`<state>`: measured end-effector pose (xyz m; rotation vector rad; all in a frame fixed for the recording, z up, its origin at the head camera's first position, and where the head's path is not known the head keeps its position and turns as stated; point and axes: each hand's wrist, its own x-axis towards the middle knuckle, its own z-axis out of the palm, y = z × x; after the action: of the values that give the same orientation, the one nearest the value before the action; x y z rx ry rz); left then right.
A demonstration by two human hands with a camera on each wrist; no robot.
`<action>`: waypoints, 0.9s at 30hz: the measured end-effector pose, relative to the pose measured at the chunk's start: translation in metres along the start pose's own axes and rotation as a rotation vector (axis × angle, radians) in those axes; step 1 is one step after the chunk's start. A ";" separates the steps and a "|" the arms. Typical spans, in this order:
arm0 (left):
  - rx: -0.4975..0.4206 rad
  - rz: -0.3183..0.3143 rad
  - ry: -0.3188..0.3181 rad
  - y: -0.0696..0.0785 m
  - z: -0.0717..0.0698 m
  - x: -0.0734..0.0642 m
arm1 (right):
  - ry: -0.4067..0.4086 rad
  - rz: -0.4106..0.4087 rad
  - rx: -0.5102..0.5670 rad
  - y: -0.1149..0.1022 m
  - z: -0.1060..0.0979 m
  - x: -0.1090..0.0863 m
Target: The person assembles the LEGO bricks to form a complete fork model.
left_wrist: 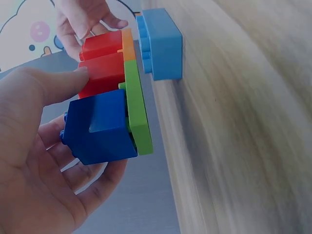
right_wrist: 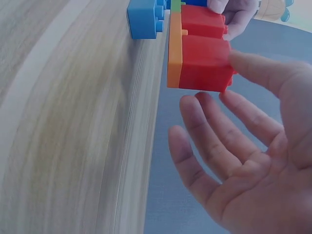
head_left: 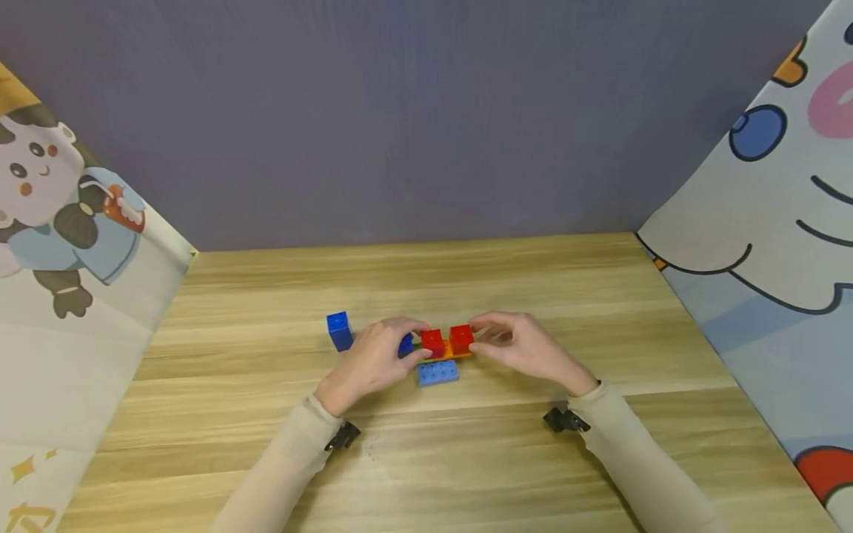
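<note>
Setting the blocks onto their base looks to be the step in hand: the left hand (head_left: pixel 376 355) pinches a red square plastic block (head_left: pixel 432 343), and the right hand (head_left: pixel 526 344) holds its red square twin (head_left: pixel 461 339), at three o'clock from it, between thumb and fingers. Both stand on a joined flat green plastic plate (left_wrist: pixel 139 107) and flat orange plastic plate (right_wrist: pixel 174 53), with a light-blue studded plastic brick (head_left: pixel 437 372) just beside at six o'clock. The dark-blue plastic block (left_wrist: pixel 100 126) on the green end seems not quite flush, so the next move probably calls for straight downward pressure.
</note>
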<state>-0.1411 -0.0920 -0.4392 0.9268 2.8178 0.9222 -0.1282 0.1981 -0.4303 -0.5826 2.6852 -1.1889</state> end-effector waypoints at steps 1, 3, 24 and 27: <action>0.000 0.004 -0.001 0.001 0.000 -0.001 | -0.006 0.000 -0.003 0.000 0.000 0.000; -0.008 0.013 -0.006 0.003 0.000 -0.002 | -0.017 0.001 -0.006 -0.001 -0.001 -0.001; -0.009 0.030 -0.034 0.009 0.006 -0.012 | -0.091 -0.030 0.003 -0.003 -0.003 -0.003; 0.011 0.009 -0.080 0.009 0.009 -0.010 | -0.099 -0.022 0.005 -0.003 -0.002 -0.003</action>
<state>-0.1262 -0.0872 -0.4428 0.9556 2.7571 0.8509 -0.1254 0.1993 -0.4269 -0.6545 2.5990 -1.1408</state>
